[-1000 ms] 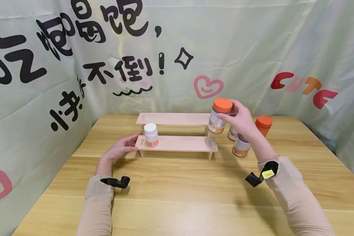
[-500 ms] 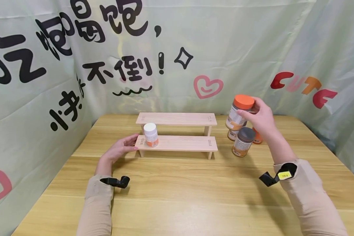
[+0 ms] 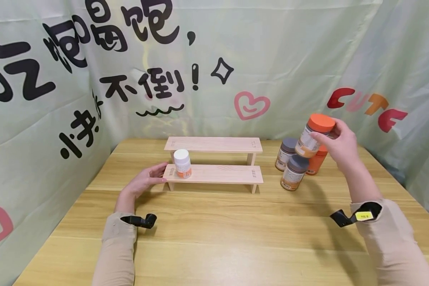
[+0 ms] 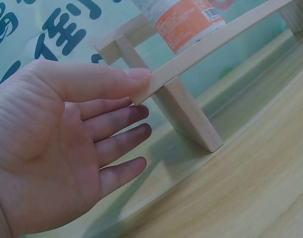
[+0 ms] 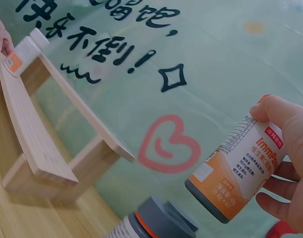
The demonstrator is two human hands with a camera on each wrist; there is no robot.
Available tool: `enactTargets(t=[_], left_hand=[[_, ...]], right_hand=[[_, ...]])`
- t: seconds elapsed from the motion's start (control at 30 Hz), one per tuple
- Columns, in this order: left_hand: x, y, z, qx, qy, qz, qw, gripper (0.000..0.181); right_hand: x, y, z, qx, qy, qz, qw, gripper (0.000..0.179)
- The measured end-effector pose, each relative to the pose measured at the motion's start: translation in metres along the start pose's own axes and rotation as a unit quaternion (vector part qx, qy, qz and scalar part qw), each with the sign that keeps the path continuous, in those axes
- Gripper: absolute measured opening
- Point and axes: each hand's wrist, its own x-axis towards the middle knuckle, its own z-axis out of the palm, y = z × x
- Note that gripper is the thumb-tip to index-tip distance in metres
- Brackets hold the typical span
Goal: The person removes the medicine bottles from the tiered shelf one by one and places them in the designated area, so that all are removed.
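My right hand (image 3: 343,145) grips a supplement bottle (image 3: 312,139) with an orange lid, held tilted above the jars at the right. In the right wrist view its orange and white label faces the camera. My left hand (image 4: 57,134) holds the left end of the lower board of a two-step wooden shelf (image 3: 214,174), thumb at the front edge; the other fingers reach behind it, partly hidden. A small white bottle (image 3: 182,163) with an orange band stands on that board near the left end.
On the table (image 3: 214,238), right of the shelf, stand two dark-lidded jars: a front one (image 3: 294,173) and a rear one (image 3: 285,154). An orange bottle (image 3: 316,163) sits beside them, partly covered. A printed cloth (image 3: 293,59) hangs behind the table.
My right hand has carried the orange-lidded bottle rightward, from beside the shelf's right end to above the jars. The left hand, shelf and white bottle have stayed put.
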Motion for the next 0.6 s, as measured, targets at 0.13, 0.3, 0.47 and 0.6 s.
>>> enactTargets(t=[0.13,0.3,0.47,0.6], left_hand=[[0.0,0.0,0.0,-0.006,-0.001,0.004,1.0,0.072],[0.0,0.001,0.001,-0.019,-0.006,0.006,0.9998,0.073],[0.001,0.0,0.0,-0.014,-0.006,0.004,0.9999,0.073],[0.0,0.001,0.001,-0.014,-0.005,0.005,0.9999,0.072]], right_hand=[[-0.002,0.008,-0.009,-0.002,0.005,0.012,0.9999,0.062],[-0.006,0.018,-0.017,-0.019,0.012,0.009,0.9997,0.064],[-0.01,0.029,-0.025,-0.031,0.014,0.021,0.9992,0.062],[-0.013,0.036,-0.029,-0.032,0.011,0.034,0.9989,0.06]])
